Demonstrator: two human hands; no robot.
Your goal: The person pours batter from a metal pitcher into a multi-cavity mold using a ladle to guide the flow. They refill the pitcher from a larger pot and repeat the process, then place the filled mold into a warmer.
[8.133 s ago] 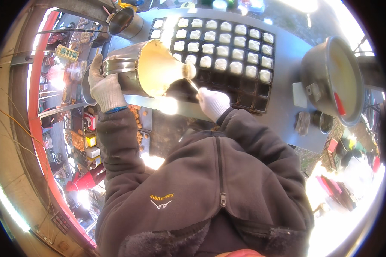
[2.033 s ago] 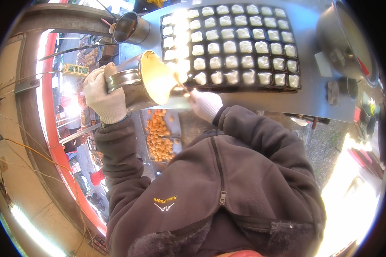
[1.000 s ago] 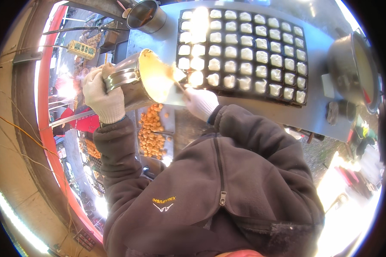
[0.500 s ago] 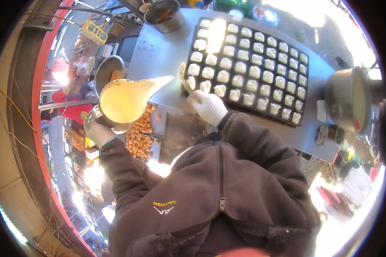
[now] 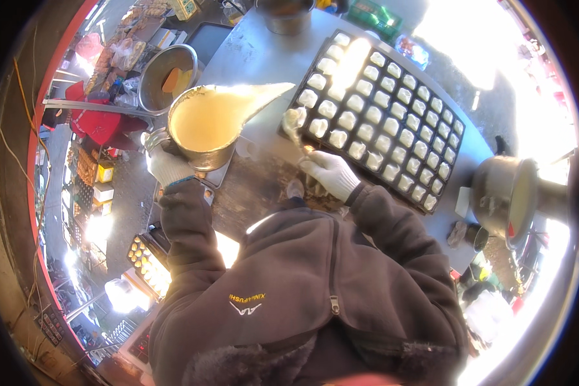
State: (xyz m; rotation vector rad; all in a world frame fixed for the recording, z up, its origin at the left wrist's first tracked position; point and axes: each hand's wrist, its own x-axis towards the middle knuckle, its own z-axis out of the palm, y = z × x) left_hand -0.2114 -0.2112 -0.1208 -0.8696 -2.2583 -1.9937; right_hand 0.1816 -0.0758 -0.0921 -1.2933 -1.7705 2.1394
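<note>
My left hand (image 5: 166, 162), in a white glove, grips the side of a metal pouring jug (image 5: 209, 158) with a long pointed spout. Pale yellow batter (image 5: 206, 122) fills the jug, and the spout points right toward the tray. My right hand (image 5: 331, 175), also gloved, is closed round the handle of a small tool (image 5: 294, 122). Its head is smeared with something pale; whether it is a brush or a spoon I cannot tell. That head is at the left edge of a dark mould tray (image 5: 424, 207), whose rows of square cups hold white lumps.
The tray lies on a metal table (image 5: 228, 55). A deep pot (image 5: 503, 199) stands at right, another pot (image 5: 284, 18) at the far edge. Left are a steel bowl (image 5: 149, 77) and a person in red (image 5: 100, 122). A lit mould with golden pieces (image 5: 149, 264) is at lower left.
The view has swung, so the tray sits further right and tilted. The jug is higher and further right in the picture, still held. The lit mould at lower left has come into view.
</note>
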